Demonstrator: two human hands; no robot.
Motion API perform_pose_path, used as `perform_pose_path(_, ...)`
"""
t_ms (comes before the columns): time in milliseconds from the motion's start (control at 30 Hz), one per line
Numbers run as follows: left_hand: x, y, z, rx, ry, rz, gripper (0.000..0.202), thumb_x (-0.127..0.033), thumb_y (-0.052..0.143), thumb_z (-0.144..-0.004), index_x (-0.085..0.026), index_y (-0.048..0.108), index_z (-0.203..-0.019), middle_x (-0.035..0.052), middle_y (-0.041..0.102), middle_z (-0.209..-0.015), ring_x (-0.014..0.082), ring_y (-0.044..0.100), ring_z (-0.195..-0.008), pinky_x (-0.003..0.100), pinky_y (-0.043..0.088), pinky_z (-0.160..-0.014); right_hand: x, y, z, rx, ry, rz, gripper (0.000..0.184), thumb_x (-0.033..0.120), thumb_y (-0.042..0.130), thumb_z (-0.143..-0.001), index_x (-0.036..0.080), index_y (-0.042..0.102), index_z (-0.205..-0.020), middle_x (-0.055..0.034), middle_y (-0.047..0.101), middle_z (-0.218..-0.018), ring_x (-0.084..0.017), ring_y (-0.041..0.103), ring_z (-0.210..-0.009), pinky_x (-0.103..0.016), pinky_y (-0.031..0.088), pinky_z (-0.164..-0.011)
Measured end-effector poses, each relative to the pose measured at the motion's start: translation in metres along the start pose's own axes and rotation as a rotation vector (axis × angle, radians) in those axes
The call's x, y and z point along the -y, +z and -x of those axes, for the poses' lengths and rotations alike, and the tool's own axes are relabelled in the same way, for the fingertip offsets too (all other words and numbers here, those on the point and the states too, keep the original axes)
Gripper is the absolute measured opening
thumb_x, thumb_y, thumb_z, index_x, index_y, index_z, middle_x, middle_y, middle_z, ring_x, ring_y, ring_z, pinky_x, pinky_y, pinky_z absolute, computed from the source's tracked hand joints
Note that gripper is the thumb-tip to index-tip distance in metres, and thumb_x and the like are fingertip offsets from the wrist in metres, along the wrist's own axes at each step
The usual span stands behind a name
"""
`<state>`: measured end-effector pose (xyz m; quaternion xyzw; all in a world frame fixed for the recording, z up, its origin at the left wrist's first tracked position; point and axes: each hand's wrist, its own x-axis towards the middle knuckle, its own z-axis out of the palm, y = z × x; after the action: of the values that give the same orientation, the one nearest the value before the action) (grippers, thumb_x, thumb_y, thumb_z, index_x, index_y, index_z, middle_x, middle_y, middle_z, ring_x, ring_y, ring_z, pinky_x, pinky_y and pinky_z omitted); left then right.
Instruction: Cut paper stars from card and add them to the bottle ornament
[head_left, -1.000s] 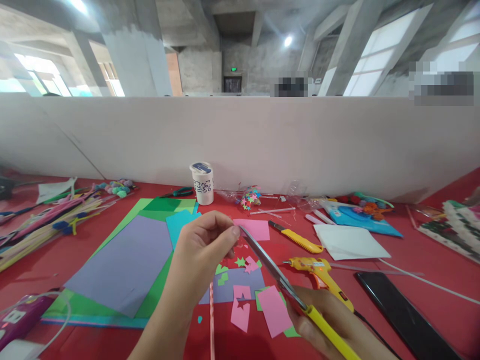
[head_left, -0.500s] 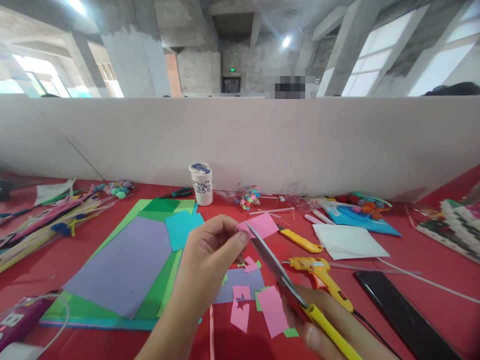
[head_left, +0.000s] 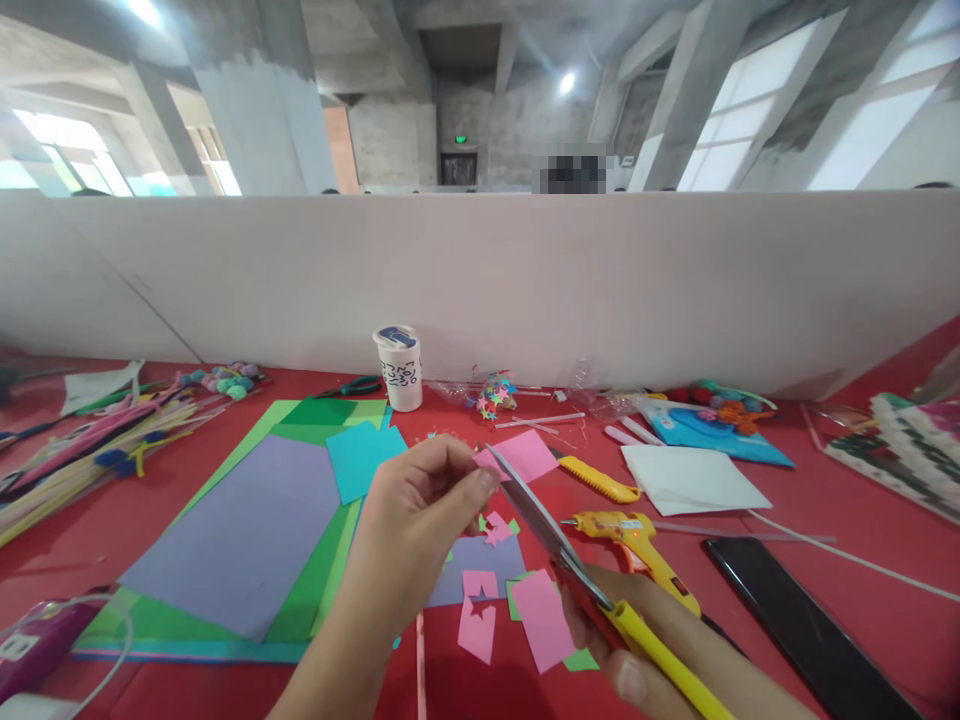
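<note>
Between thumb and fingers, my left hand [head_left: 427,510] pinches the left corner of a pink piece of paper [head_left: 531,455]. My right hand [head_left: 622,640] grips yellow-handled scissors [head_left: 551,535], whose blades point up and left with the tip at the pink paper near my left fingertips. The blades look close together. Below, pink paper scraps with a star-shaped cutout [head_left: 478,615] lie on the table, beside another pink piece of paper [head_left: 545,618]. Small pink and green bits rest on a small purple sheet [head_left: 476,570].
Left are stacked coloured sheets [head_left: 240,540] and pipe cleaners [head_left: 97,450]. A white cup [head_left: 400,370] stands at the back, near a pile of small paper stars [head_left: 495,395]. Right are a yellow utility knife [head_left: 598,480], glue gun [head_left: 637,545], white paper [head_left: 694,478] and black phone [head_left: 810,630].
The view has shifted very slightly. Both hands, the pink paper and the scissors hold nearly the same position.
</note>
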<state>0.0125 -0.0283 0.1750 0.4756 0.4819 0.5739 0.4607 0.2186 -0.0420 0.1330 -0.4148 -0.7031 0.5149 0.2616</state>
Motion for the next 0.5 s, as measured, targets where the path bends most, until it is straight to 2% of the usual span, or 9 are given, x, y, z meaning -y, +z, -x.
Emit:
perform_pose_path(100, 0.001, 0.003, -0.001, -0.007, -0.011, 0.026, 0.015, -0.022, 0.063, -0.075, -0.018, 0.057, -0.062, -0.0054, 0.052, -0.053, 0.0054, 0.047, -0.048, 0.016, 0.04, -0.048, -0.001, 0.006, -0.004, -0.022, 0.0, -0.048, 0.056, 0.077, 0.048, -0.074, 0.022, 0.052, -0.067, 0.0037, 0.037, -0.056, -0.013, 0.036, -0.049, -0.024, 0.034, -0.045)
perform_pose_path(167, 0.004, 0.006, -0.001, -0.013, -0.009, 0.048, 0.016, -0.022, 0.063, -0.076, -0.018, 0.055, -0.062, -0.0054, 0.052, -0.052, 0.0054, 0.047, -0.048, 0.016, 0.04, -0.047, -0.001, 0.012, -0.005, -0.029, -0.012, -0.067, 0.057, 0.077, 0.044, -0.077, 0.022, 0.049, -0.067, 0.0046, 0.035, -0.057, -0.011, 0.031, -0.047, -0.023, 0.031, -0.043)
perform_pose_path(333, 0.011, 0.016, 0.0, -0.049, 0.032, 0.111, 0.018, -0.024, 0.061, -0.079, -0.019, 0.053, -0.064, -0.0059, 0.051, -0.054, 0.0055, 0.047, -0.048, 0.017, 0.039, -0.048, 0.003, 0.017, -0.005, -0.003, -0.011, -0.107, 0.056, 0.076, 0.043, -0.08, 0.021, 0.047, -0.074, 0.0032, 0.042, -0.062, -0.008, 0.031, -0.045, -0.021, 0.027, -0.041)
perform_pose_path(500, 0.014, 0.019, 0.002, -0.052, 0.047, 0.149, 0.017, -0.024, 0.061, -0.079, -0.019, 0.052, -0.065, -0.0066, 0.048, -0.054, 0.0058, 0.044, -0.049, 0.017, 0.038, -0.049, 0.003, 0.016, -0.007, 0.031, -0.01, -0.172, 0.054, 0.076, 0.046, -0.078, 0.023, 0.039, -0.071, 0.006, 0.039, -0.054, -0.008, 0.03, -0.042, -0.023, 0.027, -0.041)
